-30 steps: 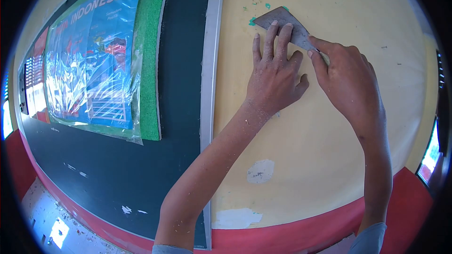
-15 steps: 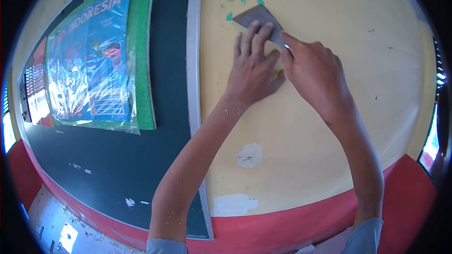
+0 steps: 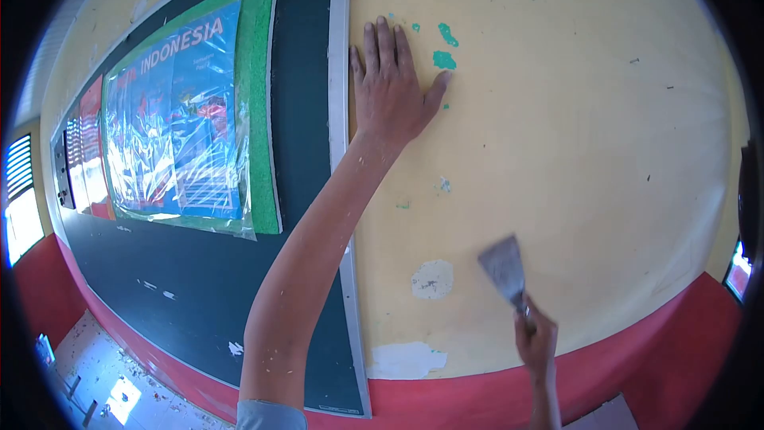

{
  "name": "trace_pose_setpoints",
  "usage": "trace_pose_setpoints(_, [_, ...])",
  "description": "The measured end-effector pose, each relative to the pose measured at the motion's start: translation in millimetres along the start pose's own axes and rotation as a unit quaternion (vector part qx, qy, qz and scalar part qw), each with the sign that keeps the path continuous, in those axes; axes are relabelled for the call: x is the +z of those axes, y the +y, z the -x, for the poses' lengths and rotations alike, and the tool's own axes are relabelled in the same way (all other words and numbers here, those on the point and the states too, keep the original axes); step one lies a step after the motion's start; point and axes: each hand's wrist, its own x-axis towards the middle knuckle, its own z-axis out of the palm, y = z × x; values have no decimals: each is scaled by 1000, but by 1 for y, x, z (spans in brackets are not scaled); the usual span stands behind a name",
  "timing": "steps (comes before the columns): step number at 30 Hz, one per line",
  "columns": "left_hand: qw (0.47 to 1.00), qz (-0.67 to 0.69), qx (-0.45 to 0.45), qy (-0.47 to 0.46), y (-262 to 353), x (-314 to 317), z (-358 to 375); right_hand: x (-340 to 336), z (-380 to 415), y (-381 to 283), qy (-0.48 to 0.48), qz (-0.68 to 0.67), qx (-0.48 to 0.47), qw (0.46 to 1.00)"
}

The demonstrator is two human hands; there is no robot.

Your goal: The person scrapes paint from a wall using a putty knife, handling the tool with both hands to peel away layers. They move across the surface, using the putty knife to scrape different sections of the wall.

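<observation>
My left hand (image 3: 388,91) lies flat against the cream wall (image 3: 573,151), fingers spread and pointing up, close to the board's frame. Its thumb tip is right by a green patch (image 3: 444,60) where the cream paint is gone. Lower down on the right, my right hand (image 3: 537,336) is wrapped round the handle of a paint scraper (image 3: 503,263). The scraper's wide metal blade points up and left, in front of the wall. A whitish bare patch (image 3: 432,279) shows to the left of the blade.
At left hangs a dark board (image 3: 199,295) with a light frame (image 3: 341,72) and a plastic-covered blue poster (image 3: 179,119) on green backing. A red band (image 3: 477,390) runs along the wall's bottom. Flakes litter the pale floor (image 3: 87,350). Small nails stick out at right.
My right hand has dropped from the upper wall with the scraper. The left hand has come off the blade, shifted left and now rests flat. More green shows where the blade was.
</observation>
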Motion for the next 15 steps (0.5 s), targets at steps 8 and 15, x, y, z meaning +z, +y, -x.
trace_pose_setpoints(8, [995,5,100,-6,57,22,-12,33,121,46,-41,-187,117,975])
trace_pose_setpoints(15, [960,66,256,-89,62,6,32,74,180,52,16,-378,228,897])
